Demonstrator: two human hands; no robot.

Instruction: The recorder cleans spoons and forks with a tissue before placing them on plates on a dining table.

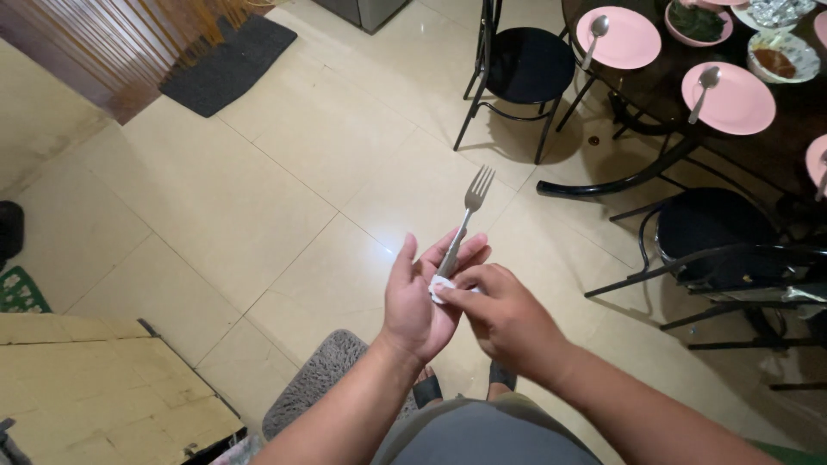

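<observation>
Fingers of my left hand [419, 301] lie half open under a metal fork [466, 217], cradling its handle across the palm so the tines point up and away from me. My right hand [500, 314] curls its fingertips around a small white wad, tissue or cloth by the look of it [440, 291], pinching it against the lower handle; that grip presses the wad onto the metal while the left hand steadies it.

Surroundings, largest first. Pale floor tiles [284, 164] fill most of the view, with a glare spot just beside my hands. At upper right stands a dark round table [801, 129], set with pink plates [729, 98], each bearing a spoon [705, 89], plus dishes of food near the far edge. Black metal chairs [527, 69] sit tucked around it, well apart from me. A dark mat [228, 62] lies at upper left. A grey shaggy rug [320, 379] lies at my feet. The fork is held in mid-air between both hands, above the floor, touching nothing else.
</observation>
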